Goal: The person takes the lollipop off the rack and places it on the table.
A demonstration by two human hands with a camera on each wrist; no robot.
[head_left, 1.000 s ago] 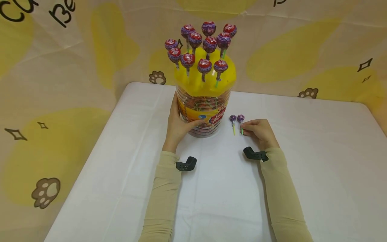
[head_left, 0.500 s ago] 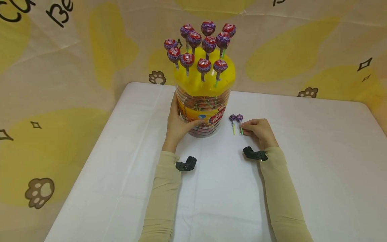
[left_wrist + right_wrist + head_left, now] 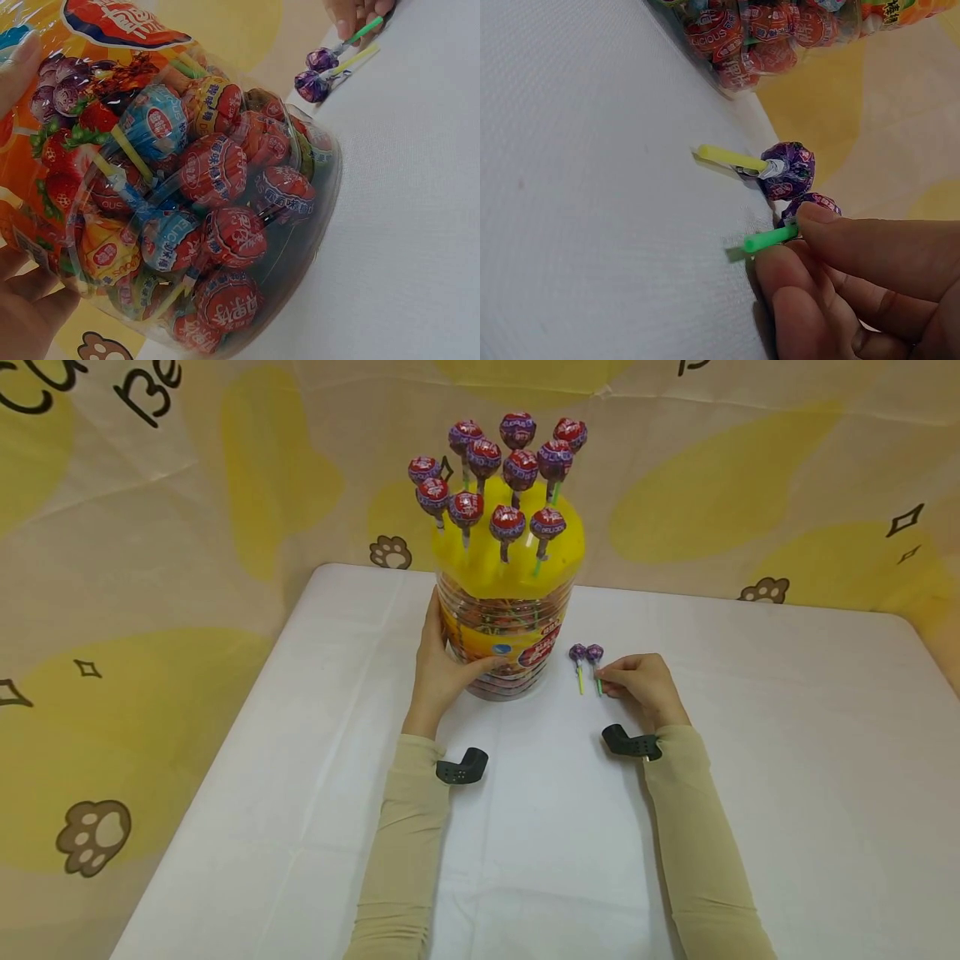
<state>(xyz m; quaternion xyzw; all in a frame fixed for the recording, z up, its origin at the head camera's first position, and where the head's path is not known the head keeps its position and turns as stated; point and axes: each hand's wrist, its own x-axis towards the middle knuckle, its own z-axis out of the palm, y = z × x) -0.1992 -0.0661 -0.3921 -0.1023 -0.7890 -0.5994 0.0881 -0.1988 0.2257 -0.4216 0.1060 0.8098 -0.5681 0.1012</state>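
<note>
A clear plastic jar [image 3: 504, 643] full of wrapped lollipops stands on the white table [image 3: 750, 760]. Its yellow lid [image 3: 510, 564] holds several lollipops [image 3: 507, 522] upright. My left hand [image 3: 442, 664] grips the jar's left side, thumb on the label [image 3: 19, 67]. Two purple lollipops lie right of the jar. One has a yellow-green stick [image 3: 578, 658] [image 3: 731, 158] and lies free. The other has a green stick [image 3: 596, 660] [image 3: 769, 238], which my right hand [image 3: 641, 685] pinches between thumb and fingers [image 3: 840, 240].
A patterned yellow and cream cloth [image 3: 150, 527] hangs behind and beside the table. Black wrist camera mounts [image 3: 461, 768] sit on both sleeves. The jar's wall [image 3: 225, 210] fills the left wrist view.
</note>
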